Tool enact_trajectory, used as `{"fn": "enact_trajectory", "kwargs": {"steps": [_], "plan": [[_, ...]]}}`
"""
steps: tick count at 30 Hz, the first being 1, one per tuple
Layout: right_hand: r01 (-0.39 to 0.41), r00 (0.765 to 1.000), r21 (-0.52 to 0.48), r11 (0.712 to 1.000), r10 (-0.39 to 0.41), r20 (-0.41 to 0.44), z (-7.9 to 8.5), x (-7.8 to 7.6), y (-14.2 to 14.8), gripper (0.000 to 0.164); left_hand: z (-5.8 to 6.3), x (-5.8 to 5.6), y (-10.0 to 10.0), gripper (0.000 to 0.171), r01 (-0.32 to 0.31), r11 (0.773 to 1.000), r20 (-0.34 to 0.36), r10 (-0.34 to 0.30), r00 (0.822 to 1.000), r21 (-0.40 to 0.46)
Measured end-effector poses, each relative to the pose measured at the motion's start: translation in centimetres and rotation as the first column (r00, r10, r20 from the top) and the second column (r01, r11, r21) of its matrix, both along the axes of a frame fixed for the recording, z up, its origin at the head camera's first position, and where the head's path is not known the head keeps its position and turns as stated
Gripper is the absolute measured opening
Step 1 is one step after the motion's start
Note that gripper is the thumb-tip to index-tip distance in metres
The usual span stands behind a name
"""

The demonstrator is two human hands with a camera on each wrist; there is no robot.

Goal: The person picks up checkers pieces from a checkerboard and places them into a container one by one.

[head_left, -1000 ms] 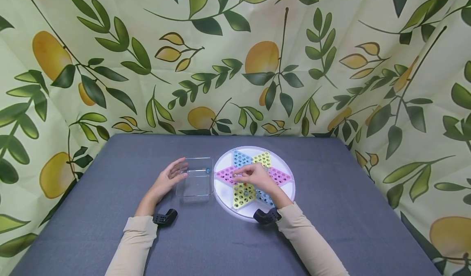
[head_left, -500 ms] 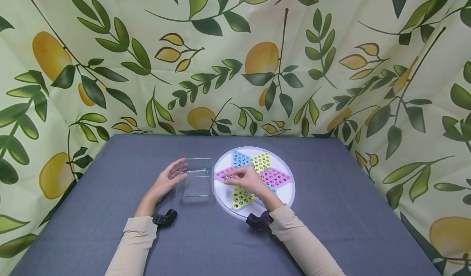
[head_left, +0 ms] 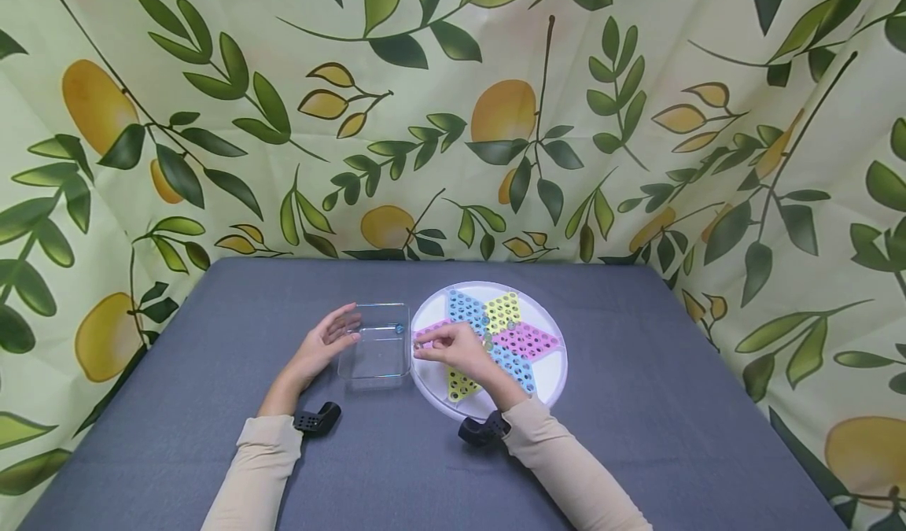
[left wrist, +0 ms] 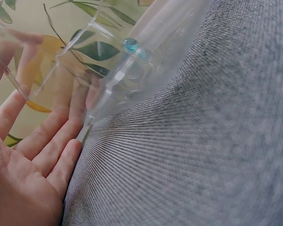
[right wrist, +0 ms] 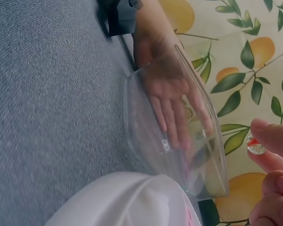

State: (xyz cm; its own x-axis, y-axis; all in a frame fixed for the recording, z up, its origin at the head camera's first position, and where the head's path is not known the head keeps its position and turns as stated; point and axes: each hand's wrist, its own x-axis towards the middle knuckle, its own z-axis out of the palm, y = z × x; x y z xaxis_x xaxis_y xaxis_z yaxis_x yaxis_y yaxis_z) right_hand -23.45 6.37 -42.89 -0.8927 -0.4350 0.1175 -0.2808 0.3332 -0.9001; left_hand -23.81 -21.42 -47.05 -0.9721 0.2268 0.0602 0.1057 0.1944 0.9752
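In the head view my left hand (head_left: 322, 348) lies against the left wall of a clear plastic box (head_left: 375, 377), its fingers fairly straight. The left wrist view shows those fingers through the transparent wall, and a blue marble (left wrist: 130, 45) inside the box. My right hand (head_left: 460, 354) pinches a clear marble (right wrist: 256, 145) with a red-orange streak between thumb and index finger. It hovers over the left side of a round white Chinese checkers board (head_left: 430, 385), close to the box's right wall. The hand hides part of the board's pink and yellow points.
Box and board stand side by side on a table with a grey cloth (head_left: 623, 436). Several marbles sit in the board's holes around its middle. A curtain (head_left: 453, 161) with leaf and fruit print hangs behind the table. Each wrist carries a black camera mount (head_left: 484, 429).
My right hand has moved left across the board toward the box, still pinching the marble. More of the board's middle and right side shows now. The left hand and box have stayed put.
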Motion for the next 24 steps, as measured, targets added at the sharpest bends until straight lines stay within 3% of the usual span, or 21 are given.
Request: {"fn": "enact_trajectory", "kwargs": {"steps": [24], "plan": [[-0.051,0.999,-0.008,0.999,0.051,0.008,-0.8,0.1,-1.9,0.025,-0.2,-0.2,0.1,0.064,-0.021,1.000,-0.005,0.021,1.000,-0.014]]}}
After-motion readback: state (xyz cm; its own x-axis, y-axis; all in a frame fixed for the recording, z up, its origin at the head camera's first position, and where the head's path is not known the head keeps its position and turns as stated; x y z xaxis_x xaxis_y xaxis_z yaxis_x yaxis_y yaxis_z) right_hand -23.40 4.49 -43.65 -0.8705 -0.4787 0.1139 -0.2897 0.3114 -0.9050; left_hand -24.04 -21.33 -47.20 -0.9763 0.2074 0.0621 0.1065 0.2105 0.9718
